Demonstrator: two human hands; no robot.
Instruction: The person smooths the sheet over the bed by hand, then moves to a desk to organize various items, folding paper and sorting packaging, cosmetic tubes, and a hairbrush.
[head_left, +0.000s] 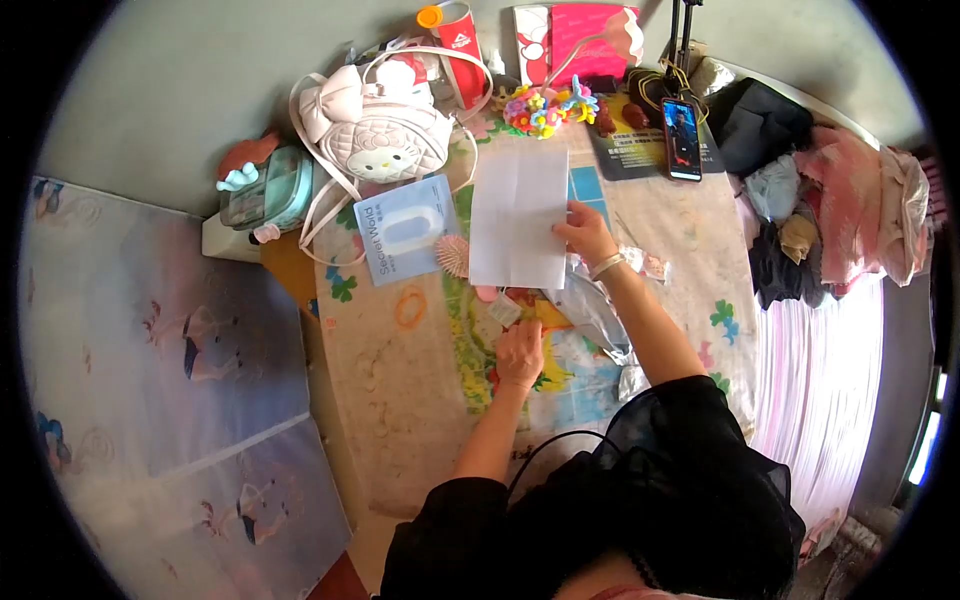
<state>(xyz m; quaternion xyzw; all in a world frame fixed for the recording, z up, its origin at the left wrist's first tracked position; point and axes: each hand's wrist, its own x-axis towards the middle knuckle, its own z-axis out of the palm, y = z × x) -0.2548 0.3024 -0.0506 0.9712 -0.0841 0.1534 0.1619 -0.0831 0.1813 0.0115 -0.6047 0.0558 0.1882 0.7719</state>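
Watching from afar, I start with the surface (372, 385), broad and printed, with both hands working over its middle. The white sheet (515, 215) comes next, face up over the far half; I can't tell whether it rests flat or is slightly lifted. I judge it to be paper: very light, limp across its width, quick to crease. I'd pinch it lightly at a side edge, adding a second hold opposite if it sagged; squeezing hard would only wrinkle it.

Just left of it lies the blue packet (408, 225), lettered "Secret World", which looks smooth and stiffer, so I'd lift it by a border. Near the sheet's lower right corner, beside the right forearm, the silvery wrapper (594, 312) lies crumpled; I expect it to be thin and slick.

My right grip (587, 232) is closed on the sheet's right edge. My left grip (520, 352) sits low, partly curled, and I can't tell whether it holds anything. Smallest, the little white packet (504, 311) lies just beyond it, suited to a gentle fingertip pinch.
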